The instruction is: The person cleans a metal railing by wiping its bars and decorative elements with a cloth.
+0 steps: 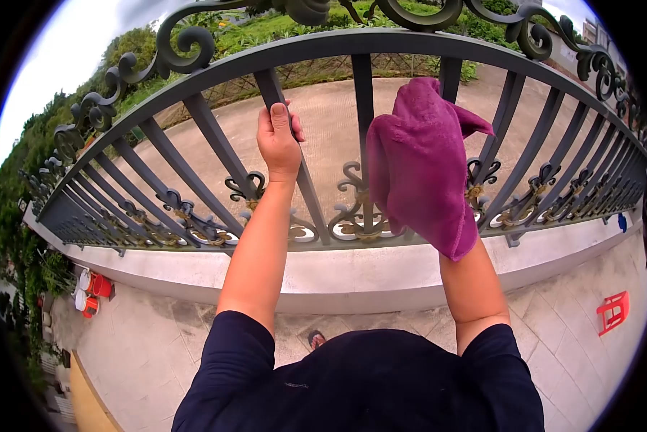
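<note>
My left hand (279, 142) is closed around an upright bar (307, 191) of a dark grey metal fence, thumb pointing up along it. A purple cloth (428, 169) covers my right hand down to the wrist, so the fingers are hidden. The cloth hangs in folds in front of the bars right of the centre one, and one corner sticks out to the right. Behind it, part of an upright bar (449, 78) shows above the cloth. The fence's curved top rail (309, 49) runs above both hands.
Scrollwork (186, 43) tops the fence, with more curled ornaments (536, 191) low between bars. A pale ledge (338, 277) lies below. Red and white buckets (93, 288) stand left, and a red plastic stool (613, 312) is at right. Beyond lie paving and greenery.
</note>
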`<action>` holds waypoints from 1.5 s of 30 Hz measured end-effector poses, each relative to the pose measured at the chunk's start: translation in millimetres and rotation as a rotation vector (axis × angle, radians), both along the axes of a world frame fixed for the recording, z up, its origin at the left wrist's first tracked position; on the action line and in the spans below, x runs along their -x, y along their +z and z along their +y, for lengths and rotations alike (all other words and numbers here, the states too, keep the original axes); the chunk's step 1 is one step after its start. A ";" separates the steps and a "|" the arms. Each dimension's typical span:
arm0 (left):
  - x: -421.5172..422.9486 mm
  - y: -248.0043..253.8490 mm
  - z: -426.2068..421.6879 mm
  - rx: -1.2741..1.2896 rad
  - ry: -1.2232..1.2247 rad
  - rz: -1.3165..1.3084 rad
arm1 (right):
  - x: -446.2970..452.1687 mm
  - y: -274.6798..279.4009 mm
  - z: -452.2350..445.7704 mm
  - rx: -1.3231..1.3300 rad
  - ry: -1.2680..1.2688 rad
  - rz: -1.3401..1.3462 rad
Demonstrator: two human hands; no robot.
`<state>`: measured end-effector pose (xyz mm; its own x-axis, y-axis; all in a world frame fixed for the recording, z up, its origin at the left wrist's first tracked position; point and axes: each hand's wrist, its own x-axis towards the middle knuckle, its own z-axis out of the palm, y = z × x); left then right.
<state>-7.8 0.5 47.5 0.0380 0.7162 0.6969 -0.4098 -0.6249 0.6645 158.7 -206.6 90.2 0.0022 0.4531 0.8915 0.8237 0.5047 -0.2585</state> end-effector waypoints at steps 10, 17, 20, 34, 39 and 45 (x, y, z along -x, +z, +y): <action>1.1 0.1 -3.1 -0.033 -0.045 -0.007 | -18.6 31.7 125.9 -0.186 0.225 -0.097; 32.6 27.5 6.8 0.188 -0.526 0.047 | 1.0 38.0 106.3 -0.135 0.071 -0.117; 34.0 60.9 8.3 0.260 -0.597 0.020 | 1.8 41.2 101.4 -0.096 0.063 -0.105; 32.5 57.4 32.2 0.266 -0.781 0.082 | 4.6 35.3 104.2 -0.056 -0.007 -0.060; 23.0 59.5 11.6 0.279 -0.478 0.064 | 5.3 26.5 120.1 -0.232 -0.061 -0.062; 20.1 59.6 5.7 0.271 -0.356 0.091 | 5.2 26.1 117.8 -0.241 -0.008 -0.021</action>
<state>-27.8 6.2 107.1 0.3667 0.8036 0.4688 -0.5001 -0.2547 0.8277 153.6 -88.9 116.3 -0.0151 0.2272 0.9737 0.8319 0.5432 -0.1138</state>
